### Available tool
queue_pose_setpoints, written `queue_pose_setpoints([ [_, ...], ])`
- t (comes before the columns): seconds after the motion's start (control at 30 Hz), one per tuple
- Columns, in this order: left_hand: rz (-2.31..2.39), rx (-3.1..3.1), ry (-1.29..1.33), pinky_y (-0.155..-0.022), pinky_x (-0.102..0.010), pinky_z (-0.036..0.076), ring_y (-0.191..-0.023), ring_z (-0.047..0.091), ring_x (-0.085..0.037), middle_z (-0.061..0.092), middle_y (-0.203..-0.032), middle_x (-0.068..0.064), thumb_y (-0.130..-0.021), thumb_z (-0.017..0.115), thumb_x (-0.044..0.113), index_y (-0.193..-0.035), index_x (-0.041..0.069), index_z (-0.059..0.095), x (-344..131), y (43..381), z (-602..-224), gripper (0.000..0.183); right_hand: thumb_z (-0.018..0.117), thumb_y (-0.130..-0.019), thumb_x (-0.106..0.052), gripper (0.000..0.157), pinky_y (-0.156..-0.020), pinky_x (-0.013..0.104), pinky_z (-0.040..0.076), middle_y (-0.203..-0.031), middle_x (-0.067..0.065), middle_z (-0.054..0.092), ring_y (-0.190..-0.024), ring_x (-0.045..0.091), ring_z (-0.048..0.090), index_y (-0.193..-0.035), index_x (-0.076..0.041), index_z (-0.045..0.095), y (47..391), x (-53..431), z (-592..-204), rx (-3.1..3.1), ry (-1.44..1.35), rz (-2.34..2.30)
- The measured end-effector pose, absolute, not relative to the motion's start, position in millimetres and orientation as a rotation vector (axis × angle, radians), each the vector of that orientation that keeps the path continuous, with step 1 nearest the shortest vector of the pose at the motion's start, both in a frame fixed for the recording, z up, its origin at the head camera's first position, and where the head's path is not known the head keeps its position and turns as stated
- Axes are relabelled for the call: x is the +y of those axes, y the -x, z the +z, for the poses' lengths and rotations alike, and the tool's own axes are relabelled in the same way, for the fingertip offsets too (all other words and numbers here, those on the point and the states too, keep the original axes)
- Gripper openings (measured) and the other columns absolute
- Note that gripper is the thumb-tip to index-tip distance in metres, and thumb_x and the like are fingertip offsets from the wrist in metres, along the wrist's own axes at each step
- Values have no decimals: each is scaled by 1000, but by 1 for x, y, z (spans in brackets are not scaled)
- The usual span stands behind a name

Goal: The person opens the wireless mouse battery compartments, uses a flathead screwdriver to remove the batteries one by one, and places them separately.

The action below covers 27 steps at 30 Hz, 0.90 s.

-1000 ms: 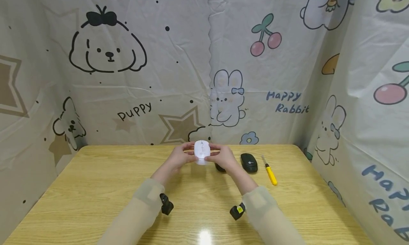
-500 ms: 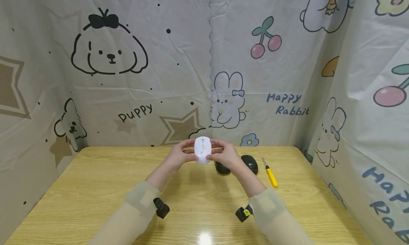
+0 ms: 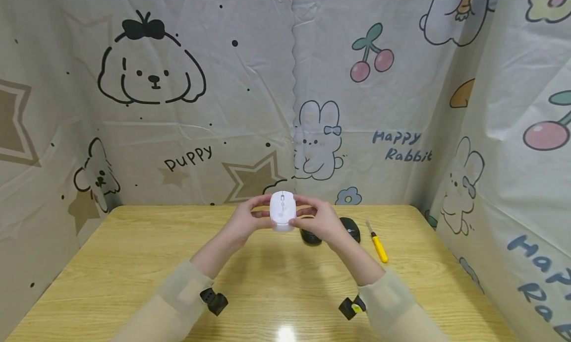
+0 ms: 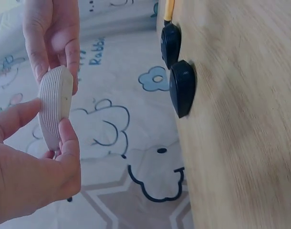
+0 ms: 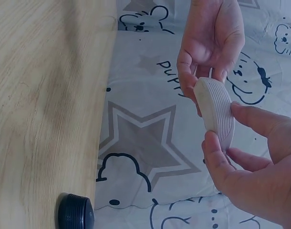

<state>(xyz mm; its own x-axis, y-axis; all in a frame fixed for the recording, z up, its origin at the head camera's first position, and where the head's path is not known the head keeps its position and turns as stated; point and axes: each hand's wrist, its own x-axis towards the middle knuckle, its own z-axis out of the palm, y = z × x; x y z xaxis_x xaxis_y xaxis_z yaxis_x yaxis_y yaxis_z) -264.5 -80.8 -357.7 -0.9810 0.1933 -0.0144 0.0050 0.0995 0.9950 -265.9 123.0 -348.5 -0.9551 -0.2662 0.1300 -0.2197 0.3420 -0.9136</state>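
A white computer mouse (image 3: 282,208) is held up above the table, its buttons and scroll wheel facing the head camera. My left hand (image 3: 244,219) pinches its left side between thumb and fingers. On the opposite side my right hand (image 3: 319,220) grips it the same way. Ridged grooves along the edge of the white mouse (image 4: 51,105) show in the left wrist view, with both hands on it. In the right wrist view the white mouse (image 5: 217,112) is likewise between both hands' fingertips.
Two black mice lie on the wooden table (image 3: 156,253) behind my right hand: one black mouse (image 3: 311,237) partly hidden, another black mouse (image 3: 351,229) farther right. Beside them is a screwdriver (image 3: 378,245) with a yellow handle. A printed cloth (image 3: 250,109) hangs around the table.
The white mouse has come slightly closer to the head camera and looks a little larger. Both forearms have spread apart, elbows outward. Both hands keep their hold.
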Motion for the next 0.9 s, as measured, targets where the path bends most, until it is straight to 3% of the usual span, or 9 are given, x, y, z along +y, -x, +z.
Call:
queue_pose_setpoints([
  [0.5,1942,2317,-201,-82,-34,55,-108,57,-23,50,-134,-3,-77,74,1,-135,19,51,-88,222,-346,65,80,-74,-12,59,-74,25,56,-127,6,57,-100,24,63,-129,-12,58,236,129,-347,2565,631,-1689],
  [0.9,2000,2216,-196,-79,-34,55,-102,58,-21,55,-127,-7,-75,75,-1,-130,13,56,-86,196,-352,60,81,-74,-17,59,-80,25,55,-121,10,56,-99,23,61,-128,-7,57,213,138,-354,2502,705,-1696],
])
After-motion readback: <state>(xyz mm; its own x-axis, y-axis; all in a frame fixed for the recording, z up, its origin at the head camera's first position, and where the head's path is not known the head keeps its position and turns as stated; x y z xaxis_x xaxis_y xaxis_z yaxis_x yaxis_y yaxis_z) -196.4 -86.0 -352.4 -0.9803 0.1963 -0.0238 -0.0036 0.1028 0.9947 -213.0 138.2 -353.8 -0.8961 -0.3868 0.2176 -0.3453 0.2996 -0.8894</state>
